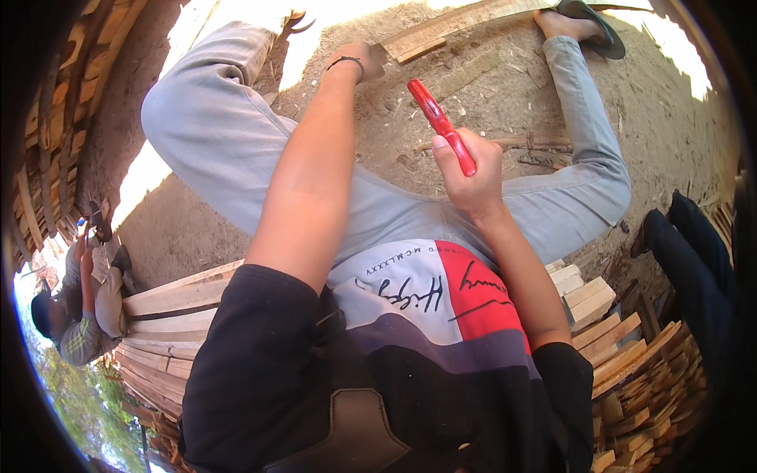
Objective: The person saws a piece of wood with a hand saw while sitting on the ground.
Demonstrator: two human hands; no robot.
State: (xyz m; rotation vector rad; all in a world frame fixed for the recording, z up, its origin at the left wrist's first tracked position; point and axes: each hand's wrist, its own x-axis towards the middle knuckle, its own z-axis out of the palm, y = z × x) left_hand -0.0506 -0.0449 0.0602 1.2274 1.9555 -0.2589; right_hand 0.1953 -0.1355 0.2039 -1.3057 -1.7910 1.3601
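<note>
Seated worker seen from above, legs in grey trousers (201,130) spread over bare earth (489,87). The right hand (473,169) closes around a slender red tool (432,108), its free end pointing up and to the left. The left hand (360,59), with a dark bracelet (347,61) at the wrist, lies at the left end of a long wooden board (473,20); its grip is indistinct. A black sandal (595,31) covers the right foot. Behind: stacked timber (177,325); at left, a seated person (79,331); at right, another person's dark trousers (694,272).
</note>
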